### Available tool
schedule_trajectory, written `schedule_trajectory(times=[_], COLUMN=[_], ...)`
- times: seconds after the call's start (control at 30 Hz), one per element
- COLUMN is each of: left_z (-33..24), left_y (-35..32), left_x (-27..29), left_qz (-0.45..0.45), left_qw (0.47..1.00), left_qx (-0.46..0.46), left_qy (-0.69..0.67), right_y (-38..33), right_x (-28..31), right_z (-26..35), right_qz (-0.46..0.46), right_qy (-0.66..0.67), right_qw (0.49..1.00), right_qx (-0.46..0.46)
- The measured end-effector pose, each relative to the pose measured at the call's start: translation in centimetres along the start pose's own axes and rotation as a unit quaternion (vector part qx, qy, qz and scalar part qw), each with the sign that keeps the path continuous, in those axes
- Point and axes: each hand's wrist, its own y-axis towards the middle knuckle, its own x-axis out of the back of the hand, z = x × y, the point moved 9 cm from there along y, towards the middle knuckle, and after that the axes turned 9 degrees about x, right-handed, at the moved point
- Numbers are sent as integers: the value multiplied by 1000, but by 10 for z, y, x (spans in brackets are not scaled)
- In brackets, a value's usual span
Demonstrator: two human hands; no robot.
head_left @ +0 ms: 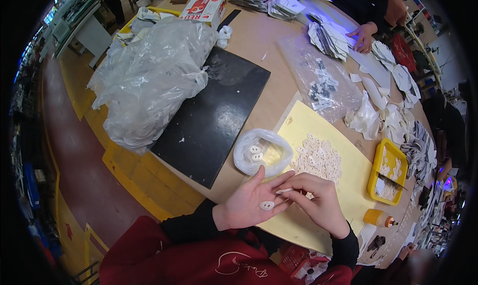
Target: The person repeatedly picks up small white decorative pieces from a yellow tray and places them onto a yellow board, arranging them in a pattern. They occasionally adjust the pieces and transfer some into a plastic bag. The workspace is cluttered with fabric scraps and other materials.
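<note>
Your left hand (246,203) is opened out flat, palm up, over the near-left part of the yellow sheet (352,195), with one white oval piece (267,205) lying on it near the base of the fingers. Your right hand (318,200) is pretty much closed up, thumb and fingertips pinching a second oval piece (284,190) just over your left fingers. Can't tell if that one's touching them tbh.

The main pile of ovals (317,158) is spread on the sheet, past your right hand. At the sheet's left edge there's a clear plastic bag (240,154), mouth open, with a couple of ovals inside. Further left of the sheet you've got a black board (219,115). Off the sheet's right side sit a yellow tray (373,174) with more white bits in it and, nearer you, an amber bottle (377,217). Well beyond the sheet's far edge, someone else's hand (364,36) is by a stack of white cut pieces (327,40).
</note>
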Motion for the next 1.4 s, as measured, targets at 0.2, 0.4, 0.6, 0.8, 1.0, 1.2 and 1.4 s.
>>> schedule_trajectory(times=[0.2, 0.4, 0.6, 0.8, 1.0, 1.2, 1.4], left_z=[15, 32, 20, 10, 7, -1, 9], left_y=[-3, -14, -18, -18, -15, 5, 27], left_x=[29, 40, 44, 44, 40, 32, 31], left_qz=[-163, -70, -82, -147, -249, -259, -210], left_qw=[986, 993, 994, 985, 947, 881, 943], left_qx=[14, 86, 58, -32, -73, 5, -21], left_qy=[17, 36, 46, 85, 190, 397, 259], right_y=[23, 46, 10, -43, -60, -71, -82], right_x=[11, 26, 33, 16, 20, 34, 19], right_z=[-9, -2, -3, -29, -57, -58, -45], right_qz=[-29, -80, -30, 26, -52, -173, -211], right_qy=[-2, -74, -184, -272, -204, -167, -53], right_qw=[999, 994, 981, 962, 977, 970, 975], right_qx=[-16, 25, 57, -11, -23, -32, -41])
